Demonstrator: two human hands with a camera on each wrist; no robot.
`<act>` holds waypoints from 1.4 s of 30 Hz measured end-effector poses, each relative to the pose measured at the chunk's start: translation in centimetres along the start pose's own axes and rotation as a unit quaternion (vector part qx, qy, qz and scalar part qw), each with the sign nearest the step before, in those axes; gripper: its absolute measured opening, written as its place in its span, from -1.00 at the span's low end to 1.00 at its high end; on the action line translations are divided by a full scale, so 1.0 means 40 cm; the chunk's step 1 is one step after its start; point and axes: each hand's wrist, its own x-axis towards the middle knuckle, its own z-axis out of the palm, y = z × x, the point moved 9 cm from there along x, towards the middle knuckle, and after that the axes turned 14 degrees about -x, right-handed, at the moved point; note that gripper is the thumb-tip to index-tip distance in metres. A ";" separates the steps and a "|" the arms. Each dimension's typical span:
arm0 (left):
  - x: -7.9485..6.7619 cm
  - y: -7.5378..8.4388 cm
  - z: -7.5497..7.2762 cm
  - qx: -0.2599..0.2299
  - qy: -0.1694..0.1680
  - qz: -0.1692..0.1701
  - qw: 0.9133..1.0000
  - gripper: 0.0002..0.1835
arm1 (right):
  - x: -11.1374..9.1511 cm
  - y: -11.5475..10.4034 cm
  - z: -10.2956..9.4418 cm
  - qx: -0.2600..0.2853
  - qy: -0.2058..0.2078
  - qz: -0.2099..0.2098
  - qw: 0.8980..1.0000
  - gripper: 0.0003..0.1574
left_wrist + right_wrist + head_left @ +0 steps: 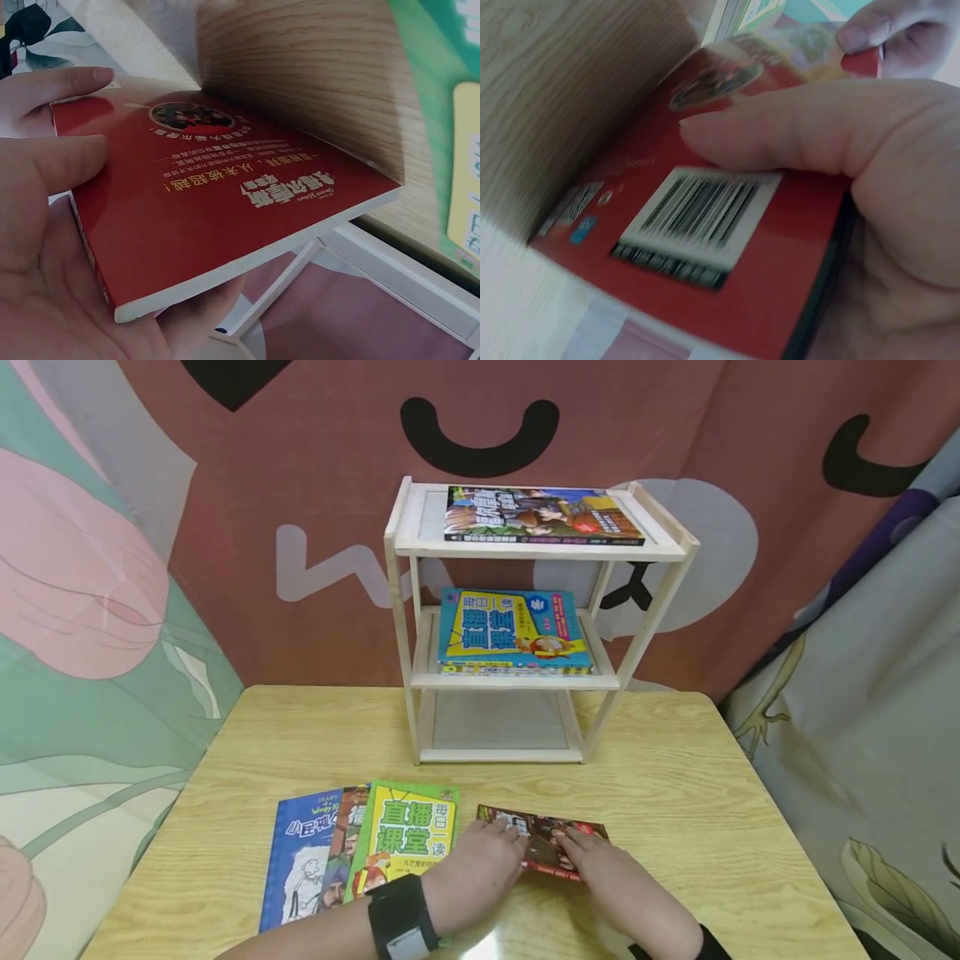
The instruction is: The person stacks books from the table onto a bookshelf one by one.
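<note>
Both my hands hold a book (546, 850) low over the table in front of the shelf. Its dark illustrated front cover faces up in the head view; the wrist views show a red back cover (202, 217) with a barcode (697, 219). My left hand (476, 870) grips one end, thumb on the red cover and fingers on the other side. At the opposite end my right hand (626, 885) grips it likewise, its thumb (757, 131) lying above the barcode. One long edge of the book lies right at the wood surface.
Left of my hands, a green-and-yellow book (411, 827), a brown book (335, 883) and a blue book (300, 860) overlap on the table (675, 760). Behind stands a three-tier white shelf (498, 755), with books (547, 517) on top and blue-covered books (517, 631) on the middle tier.
</note>
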 end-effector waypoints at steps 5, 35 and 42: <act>-0.008 0.004 -0.010 -0.011 0.015 0.016 1.000 -0.64 | -0.004 0.010 -0.007 0.021 -0.009 0.008 1.000 -0.24; -0.034 -0.041 -0.130 -0.081 0.077 -0.004 0.994 -0.42 | -0.012 0.020 -0.145 0.025 0.098 0.018 0.995 -0.32; -0.045 -0.062 -0.193 -0.069 0.081 -0.028 0.994 -0.43 | -0.020 0.029 -0.203 0.025 0.121 0.015 0.992 -0.32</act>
